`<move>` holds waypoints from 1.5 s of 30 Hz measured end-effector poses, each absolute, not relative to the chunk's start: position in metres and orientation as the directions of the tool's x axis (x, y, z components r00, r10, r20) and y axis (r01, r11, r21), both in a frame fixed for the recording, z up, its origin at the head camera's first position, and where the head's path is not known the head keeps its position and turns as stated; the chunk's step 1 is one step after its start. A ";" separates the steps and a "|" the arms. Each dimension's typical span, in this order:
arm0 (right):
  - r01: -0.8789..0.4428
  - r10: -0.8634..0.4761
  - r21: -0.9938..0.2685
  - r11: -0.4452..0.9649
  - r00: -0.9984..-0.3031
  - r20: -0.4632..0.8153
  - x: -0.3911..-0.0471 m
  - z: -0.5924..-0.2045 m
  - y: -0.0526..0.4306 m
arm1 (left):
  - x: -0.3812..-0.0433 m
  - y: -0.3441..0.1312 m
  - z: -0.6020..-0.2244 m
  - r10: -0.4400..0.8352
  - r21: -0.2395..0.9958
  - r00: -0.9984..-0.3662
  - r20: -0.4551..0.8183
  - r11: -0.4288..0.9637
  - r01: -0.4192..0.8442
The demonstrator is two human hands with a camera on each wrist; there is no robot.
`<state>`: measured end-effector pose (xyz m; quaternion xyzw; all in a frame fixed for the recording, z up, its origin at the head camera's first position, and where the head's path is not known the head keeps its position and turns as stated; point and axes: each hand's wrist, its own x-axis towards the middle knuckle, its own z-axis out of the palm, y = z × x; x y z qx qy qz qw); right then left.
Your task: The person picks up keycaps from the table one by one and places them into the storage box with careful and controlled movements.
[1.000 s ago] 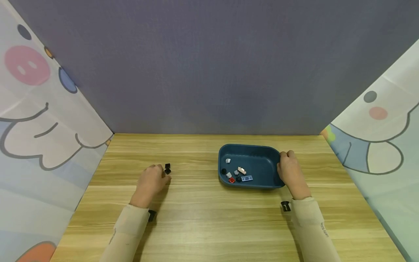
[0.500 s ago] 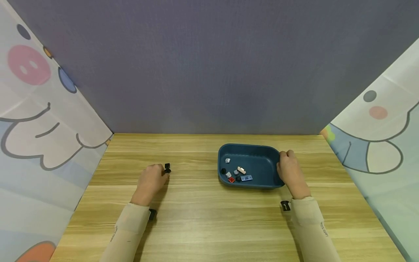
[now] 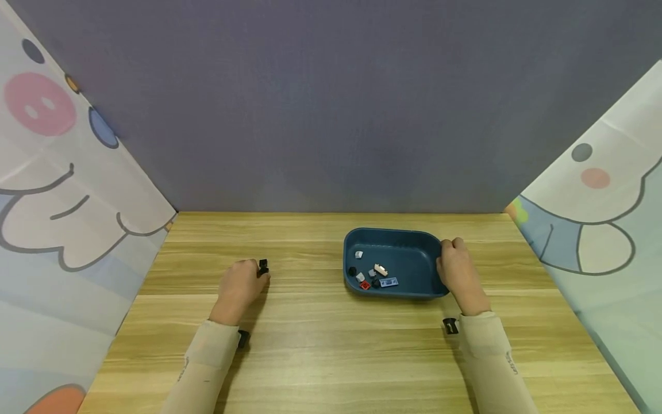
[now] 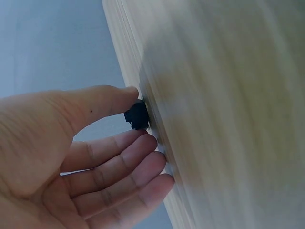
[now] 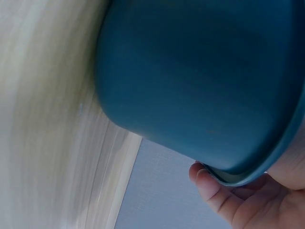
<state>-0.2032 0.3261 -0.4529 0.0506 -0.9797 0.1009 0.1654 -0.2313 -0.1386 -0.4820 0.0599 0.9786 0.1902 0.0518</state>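
Note:
My left hand (image 3: pixel 239 290) is down at the wooden table on the left. Its thumb and index finger pinch a small black toy brick (image 4: pixel 137 115) at the tabletop, seen edge-on in the left wrist view; the other fingers are loosely bent below. Just beyond it lies a second small black brick (image 3: pixel 263 263). On the right, my right hand (image 3: pixel 457 269) grips the rim at the right end of a dark blue plastic tray (image 3: pixel 419 261). The right wrist view has the tray's outer wall (image 5: pixel 190 86) up close, with fingers (image 5: pixel 208 183) hooked at its rim.
Inside the tray lie several small pieces: a light blue printed tile (image 3: pixel 389 282), a red piece (image 3: pixel 365 285), a cream piece (image 3: pixel 380 269), a white piece (image 3: pixel 359 254), plus black and grey ones. A grey panel (image 3: pixel 331 115) stands behind the table (image 3: pixel 310 345), with cartoon-printed sheets at both sides.
My left thumb and index finger have come together around the nearer black brick, with the hand shifting slightly. My right hand and the tray have stayed put.

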 end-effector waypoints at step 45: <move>-0.145 -0.065 -0.193 0.970 -0.928 0.367 -0.206 -0.457 0.326 | -0.250 0.014 -0.420 0.533 0.401 -0.830 0.168 0.732 0.551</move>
